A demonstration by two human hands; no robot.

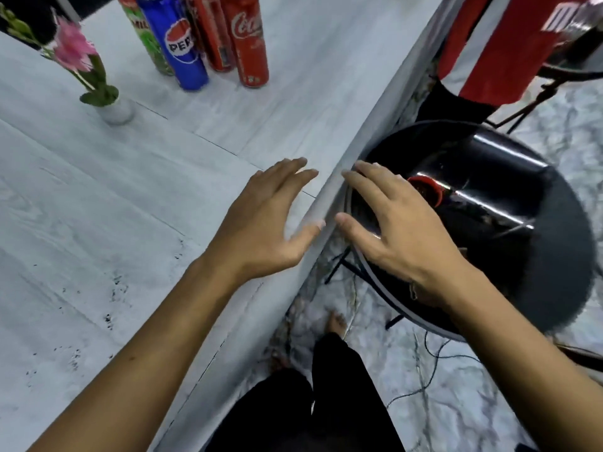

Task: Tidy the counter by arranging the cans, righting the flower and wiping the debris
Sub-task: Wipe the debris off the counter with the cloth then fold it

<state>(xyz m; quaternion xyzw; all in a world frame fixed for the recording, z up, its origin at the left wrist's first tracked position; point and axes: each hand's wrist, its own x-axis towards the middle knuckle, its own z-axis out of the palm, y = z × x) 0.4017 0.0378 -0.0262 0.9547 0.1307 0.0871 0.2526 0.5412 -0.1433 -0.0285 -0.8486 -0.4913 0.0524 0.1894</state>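
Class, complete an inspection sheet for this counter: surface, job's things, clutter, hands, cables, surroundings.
Surface: pale wood-grain counter, dark debris specks near its front.
Job's things: four cans standing grouped at the back; pink flower standing in a small white vase.
Clutter: nothing seen.
Hands: left hand open at the counter edge; right hand open over the black bin.
Cables: thin black cable on the marble floor.
Surroundings: red-and-white cloth beyond the bin.

Likely a home, pale wood-grain counter point(98, 223), marbled tile floor point(456, 402), bare foot point(336, 322) beneath
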